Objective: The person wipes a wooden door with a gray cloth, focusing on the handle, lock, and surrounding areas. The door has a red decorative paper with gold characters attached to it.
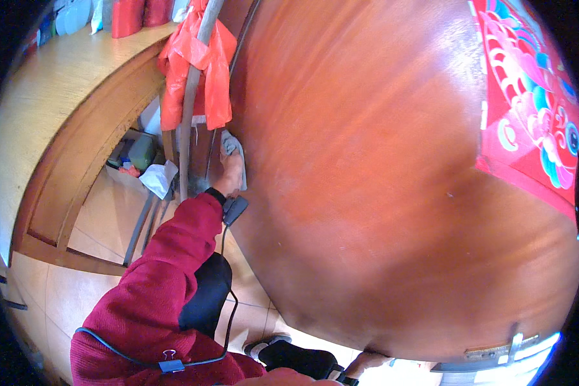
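My left hand (229, 174) reaches forward with a grey cloth (231, 142) bunched under its fingers. The cloth lies against the left margin of a large reddish-brown wooden door (347, 193). Low in the view my right hand (365, 363) is at the door's near edge, its fingers partly hidden there. A metal latch fitting (502, 350) sits farther right along that edge. A dark device with a cable (235, 211) is strapped at my left wrist.
Left of my arm stand a wooden pole (192, 96), an orange-red plastic bag (173, 91) tied on it, and a wooden table (77, 82). A box of items (130, 176) sits beneath the table. A red decorated print (535, 120) hangs on the door.
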Motion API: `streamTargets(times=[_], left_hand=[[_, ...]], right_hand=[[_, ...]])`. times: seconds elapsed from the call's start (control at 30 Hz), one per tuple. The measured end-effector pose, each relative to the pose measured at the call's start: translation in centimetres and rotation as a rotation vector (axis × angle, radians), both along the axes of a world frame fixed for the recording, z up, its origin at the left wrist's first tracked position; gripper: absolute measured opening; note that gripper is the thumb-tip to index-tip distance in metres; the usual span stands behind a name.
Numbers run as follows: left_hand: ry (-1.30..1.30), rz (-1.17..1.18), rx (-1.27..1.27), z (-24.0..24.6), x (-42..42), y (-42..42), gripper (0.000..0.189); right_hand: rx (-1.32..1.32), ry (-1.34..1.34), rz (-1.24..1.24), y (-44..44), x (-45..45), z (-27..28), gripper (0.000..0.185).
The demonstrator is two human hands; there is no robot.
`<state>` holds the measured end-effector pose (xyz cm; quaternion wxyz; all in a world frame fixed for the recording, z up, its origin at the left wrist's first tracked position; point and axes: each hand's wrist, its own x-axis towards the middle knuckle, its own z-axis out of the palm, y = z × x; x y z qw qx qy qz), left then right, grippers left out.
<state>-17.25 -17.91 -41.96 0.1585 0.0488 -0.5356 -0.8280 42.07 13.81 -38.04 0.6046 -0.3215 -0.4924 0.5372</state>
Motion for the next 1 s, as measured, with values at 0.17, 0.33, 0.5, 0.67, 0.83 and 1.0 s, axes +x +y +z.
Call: streamTargets(times=[0.17,0.33,0.5,0.67,0.83,1.0], left_hand=[[0.252,-0.013,-0.08,4.3,2.8,1.2,0.072],[0.503,0.042,-0.432,10.0,12.0,5.5,0.08],[0.37,0.168,-0.341,7.6,7.2,4.7,0.066],[-0.056,-0.292,0.147,2.5,2.0,0.5,0.027],[0.206,-0.03,0.03,3.9,8.1,5.2,0.024],[0.455,0.167,-0.399,7.2,9.8,5.9,0.076]], right_hand=[[-0.164,0.169,-0.182,-2.6,-2.2,2.0,0.062],[-0.101,0.051,-0.215,-4.0,-2.3,2.6,0.067],[-0.183,0.149,-0.13,-4.4,-1.5,2.1,0.069],[-0.17,0.15,-0.127,-4.3,-1.4,1.7,0.072],[-0.276,0.127,-0.121,-3.0,-0.9,1.2,0.063],[-0.168,0.039,-0.204,-3.7,-1.2,1.5,0.069]])
